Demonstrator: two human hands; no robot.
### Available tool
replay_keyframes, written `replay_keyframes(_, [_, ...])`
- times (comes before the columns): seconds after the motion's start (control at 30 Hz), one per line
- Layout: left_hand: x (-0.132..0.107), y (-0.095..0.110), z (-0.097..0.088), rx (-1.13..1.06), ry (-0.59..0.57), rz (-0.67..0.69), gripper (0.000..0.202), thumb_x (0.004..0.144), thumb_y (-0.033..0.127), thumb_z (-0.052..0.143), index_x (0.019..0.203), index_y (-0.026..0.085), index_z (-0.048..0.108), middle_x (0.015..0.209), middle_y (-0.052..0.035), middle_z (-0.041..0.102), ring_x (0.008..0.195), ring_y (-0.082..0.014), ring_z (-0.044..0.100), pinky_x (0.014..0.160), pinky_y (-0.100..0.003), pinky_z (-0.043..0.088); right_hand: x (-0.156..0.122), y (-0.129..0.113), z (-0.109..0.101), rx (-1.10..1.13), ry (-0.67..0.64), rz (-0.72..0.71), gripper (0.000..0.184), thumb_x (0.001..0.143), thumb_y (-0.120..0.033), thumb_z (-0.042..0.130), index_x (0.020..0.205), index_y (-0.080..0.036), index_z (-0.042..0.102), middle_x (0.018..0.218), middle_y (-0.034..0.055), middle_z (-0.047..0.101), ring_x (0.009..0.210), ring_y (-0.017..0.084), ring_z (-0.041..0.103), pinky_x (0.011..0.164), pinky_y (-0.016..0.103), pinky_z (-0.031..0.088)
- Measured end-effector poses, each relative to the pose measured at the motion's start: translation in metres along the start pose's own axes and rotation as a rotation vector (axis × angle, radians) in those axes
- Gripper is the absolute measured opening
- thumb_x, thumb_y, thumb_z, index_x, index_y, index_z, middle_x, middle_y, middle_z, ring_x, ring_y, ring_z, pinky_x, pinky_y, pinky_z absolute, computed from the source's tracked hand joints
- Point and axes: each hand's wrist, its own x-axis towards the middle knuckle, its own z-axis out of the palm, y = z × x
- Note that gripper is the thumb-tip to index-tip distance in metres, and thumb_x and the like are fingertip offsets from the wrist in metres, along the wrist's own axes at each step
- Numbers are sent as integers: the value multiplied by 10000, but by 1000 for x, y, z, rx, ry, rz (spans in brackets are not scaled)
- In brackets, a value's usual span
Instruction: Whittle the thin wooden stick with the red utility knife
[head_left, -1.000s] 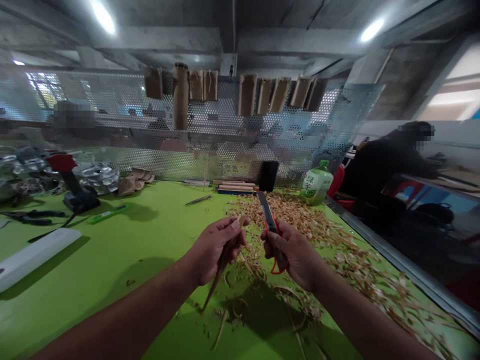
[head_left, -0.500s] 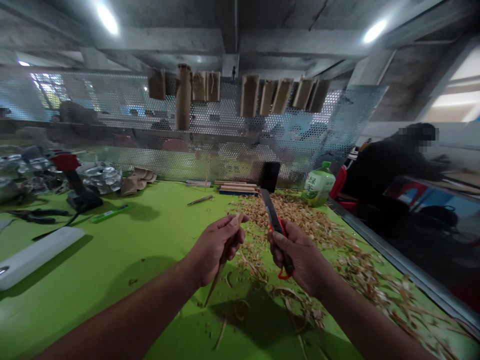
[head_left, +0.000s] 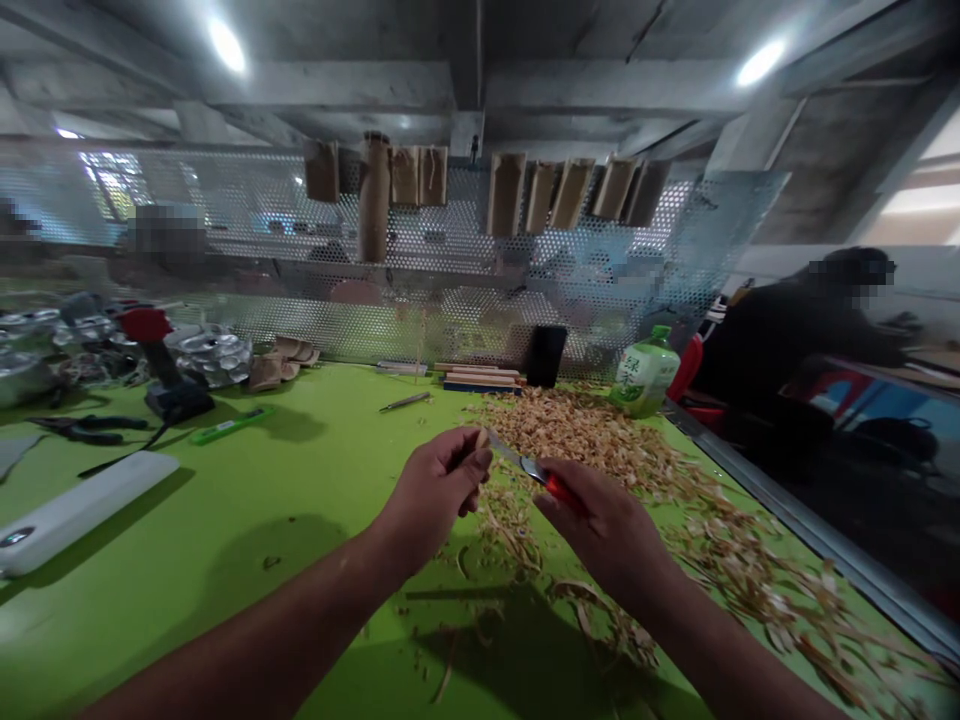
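Near the middle, my left hand [head_left: 442,485] is closed around a thin wooden stick [head_left: 482,437]; only a short end shows by the fingertips, the rest is hidden by the hand. My right hand [head_left: 604,510] grips a knife [head_left: 534,470] with a red and black handle. Its blade lies flat and points left, the tip at or very near the stick's end; whether they touch I cannot tell. Below and behind both hands, wood shavings [head_left: 592,430] cover part of the green tabletop [head_left: 322,480].
A green-capped bottle [head_left: 646,375] and a dark phone [head_left: 547,355] stand at the back. Wooden strips [head_left: 480,374] lie beside the phone. On the left are a cordless drill [head_left: 169,365], pliers [head_left: 86,428] and a white bar [head_left: 86,510]. A person in dark clothes [head_left: 780,330] sits at right.
The knife has turned from pointing upward to pointing left, its blade now at the stick. My left hand has rotated, and the stick's lower length no longer shows.
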Motion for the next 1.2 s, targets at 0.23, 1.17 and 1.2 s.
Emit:
replay_keyframes(0.23, [-1, 2, 1, 8, 23, -25, 200, 845, 357, 607, 886, 162, 631, 648, 29, 481, 500, -68, 396, 475, -203, 321, -2, -3, 1, 68, -25, 61, 356, 823, -434, 607, 1142, -277, 630, 983, 61, 673, 854, 233, 601, 752, 352, 451])
replay_keyframes(1.17, [0, -9, -1, 214, -72, -50, 258, 852, 420, 573, 827, 163, 575, 680, 36, 468, 534, -60, 395, 494, -189, 351, 3, 2, 15, 809, -85, 519, 477, 795, -659, 555, 697, -208, 436, 488, -67, 494, 318, 70, 397, 294, 184, 283])
replay_keyframes(1.2, [0, -10, -1, 220, -72, -48, 260, 851, 421, 573, 823, 163, 574, 682, 35, 469, 535, -60, 394, 495, -191, 355, 3, 2, 15, 805, -68, 525, 482, 784, -669, 561, 703, -211, 432, 489, -71, 488, 318, 72, 404, 295, 187, 291])
